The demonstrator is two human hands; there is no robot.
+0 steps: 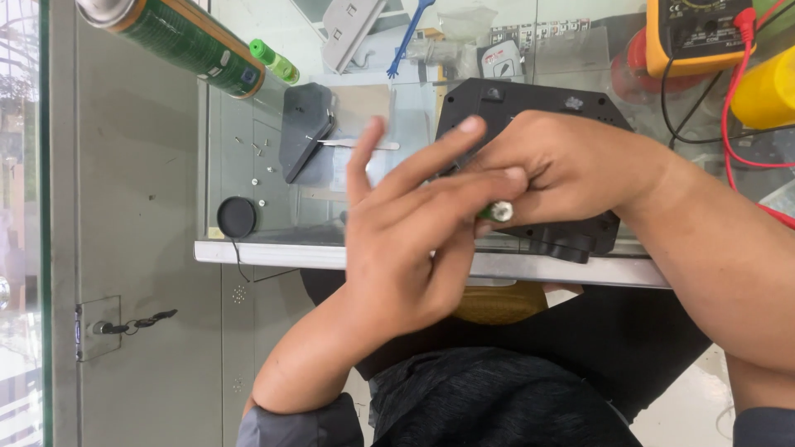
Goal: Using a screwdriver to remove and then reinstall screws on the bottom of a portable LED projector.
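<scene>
My right hand [571,165] is closed around a small screwdriver whose green handle with a metal end cap [498,212] sticks out of the fist. It rests on a black plastic device casing [530,99] lying on the glass counter. In front of the right hand is my left hand [406,240], fingers spread and raised. Its index and middle fingertips lie against the right hand's knuckles just above the screwdriver's end. The screwdriver's shaft and tip are hidden.
On the glass counter [273,248] lie a black wedge-shaped cover [302,136], tweezers [360,144], several small screws [255,178] and a round black cap [236,217]. A green spray can [178,37], blue tool [410,33] and yellow multimeter [700,33] with red leads sit further back.
</scene>
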